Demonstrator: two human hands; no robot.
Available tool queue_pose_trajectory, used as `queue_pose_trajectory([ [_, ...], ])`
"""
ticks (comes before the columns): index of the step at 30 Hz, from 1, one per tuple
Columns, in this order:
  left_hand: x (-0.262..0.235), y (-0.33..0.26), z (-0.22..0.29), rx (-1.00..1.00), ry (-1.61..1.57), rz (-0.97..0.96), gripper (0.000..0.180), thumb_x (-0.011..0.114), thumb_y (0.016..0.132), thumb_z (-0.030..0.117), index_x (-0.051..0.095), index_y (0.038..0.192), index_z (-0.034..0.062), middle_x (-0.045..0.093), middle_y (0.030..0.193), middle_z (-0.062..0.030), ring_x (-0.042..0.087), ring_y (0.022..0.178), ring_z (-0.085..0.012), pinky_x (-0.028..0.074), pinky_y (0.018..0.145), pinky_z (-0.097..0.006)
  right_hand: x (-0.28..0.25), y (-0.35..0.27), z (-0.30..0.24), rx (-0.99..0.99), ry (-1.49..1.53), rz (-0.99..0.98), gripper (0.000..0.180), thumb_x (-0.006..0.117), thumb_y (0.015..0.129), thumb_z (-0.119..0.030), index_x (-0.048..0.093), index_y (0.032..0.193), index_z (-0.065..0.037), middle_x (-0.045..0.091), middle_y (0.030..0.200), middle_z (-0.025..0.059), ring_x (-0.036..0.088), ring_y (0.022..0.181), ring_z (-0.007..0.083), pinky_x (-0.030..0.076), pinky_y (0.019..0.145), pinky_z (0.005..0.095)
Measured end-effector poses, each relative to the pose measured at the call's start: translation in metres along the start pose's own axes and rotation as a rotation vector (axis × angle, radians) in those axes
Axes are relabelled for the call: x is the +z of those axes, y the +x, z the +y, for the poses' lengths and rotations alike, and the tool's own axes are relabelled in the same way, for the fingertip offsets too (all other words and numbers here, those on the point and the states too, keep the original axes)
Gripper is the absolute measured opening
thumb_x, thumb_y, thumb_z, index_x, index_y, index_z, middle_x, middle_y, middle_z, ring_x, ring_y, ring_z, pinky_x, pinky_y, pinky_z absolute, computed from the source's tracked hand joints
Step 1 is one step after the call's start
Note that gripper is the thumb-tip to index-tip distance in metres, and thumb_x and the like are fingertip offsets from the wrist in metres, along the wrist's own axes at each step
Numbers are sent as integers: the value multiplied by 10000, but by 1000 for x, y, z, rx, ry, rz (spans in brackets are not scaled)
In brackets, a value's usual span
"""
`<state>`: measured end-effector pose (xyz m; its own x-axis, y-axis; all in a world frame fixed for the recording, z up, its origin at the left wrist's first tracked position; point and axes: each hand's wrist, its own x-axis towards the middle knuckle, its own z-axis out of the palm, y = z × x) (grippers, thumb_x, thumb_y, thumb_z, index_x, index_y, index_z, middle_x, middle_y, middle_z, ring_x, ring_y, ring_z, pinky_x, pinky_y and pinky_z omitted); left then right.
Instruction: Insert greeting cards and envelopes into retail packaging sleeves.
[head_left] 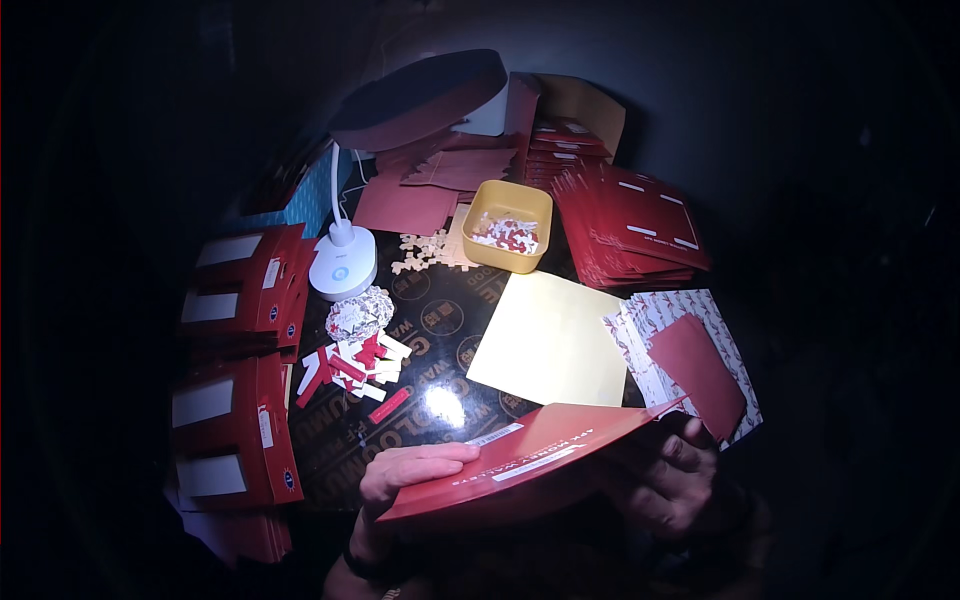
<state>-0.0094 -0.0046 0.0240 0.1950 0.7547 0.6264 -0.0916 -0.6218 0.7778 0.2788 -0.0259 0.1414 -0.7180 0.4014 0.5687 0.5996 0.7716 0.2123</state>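
A red printed cardboard packet (pixel 540 450) with white slots is tilted up in front of me, near the lower edge of the view. My left hand (pixel 415 475) is closed on its left end, fingers lying over the face. At the other end my right hand (pixel 665 485), dim and partly in shadow, has its fingers curled against the packet; part of its grip is hidden. Just beyond lies a pale yellow sheet (pixel 550 335). Beside my right hand, a plain red envelope (pixel 700 375) rests on white patterned sheets (pixel 745 420).
A white lamp (pixel 343 262) stands behind a crumpled paper ball (pixel 358 313) and loose red and white strips (pixel 355 368). A yellow bin (pixel 507 255) holds paper bits. Red packets are stacked at left (pixel 235 430) and right (pixel 640 225) on the dark printed table (pixel 440 340).
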Motion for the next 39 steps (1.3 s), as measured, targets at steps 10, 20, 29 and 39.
queue_pose_trajectory([
  [10,-2,3,0,-23,15,-31,275,740,853,184,604,1031,25,697,1049,-233,710,950,-306,578,846,-388,-3,7,0,87,-61,-5,157,586,803,-103,710,899,-108,702,931,61,661,836,162,421,833,351],
  [20,-4,5,2,1,-29,-63,214,719,860,166,631,994,24,703,1029,-235,712,941,-321,569,866,-412,-13,10,5,12,-19,-104,155,621,755,-134,718,868,-94,549,762,-6,553,714,142,405,766,325],
  [29,-4,6,-2,69,2,-74,269,743,829,172,645,1017,7,708,1033,-222,716,942,-316,571,857,-404,-12,9,9,-45,51,-139,148,611,740,-110,717,840,-85,701,1042,96,651,892,174,425,752,298],
  [39,0,5,-2,36,6,5,358,730,852,250,656,1060,-32,702,1067,-220,714,955,-291,573,838,-380,3,6,12,-18,67,-134,263,624,722,-112,710,967,-76,678,1070,133,645,966,247,485,800,375],
])
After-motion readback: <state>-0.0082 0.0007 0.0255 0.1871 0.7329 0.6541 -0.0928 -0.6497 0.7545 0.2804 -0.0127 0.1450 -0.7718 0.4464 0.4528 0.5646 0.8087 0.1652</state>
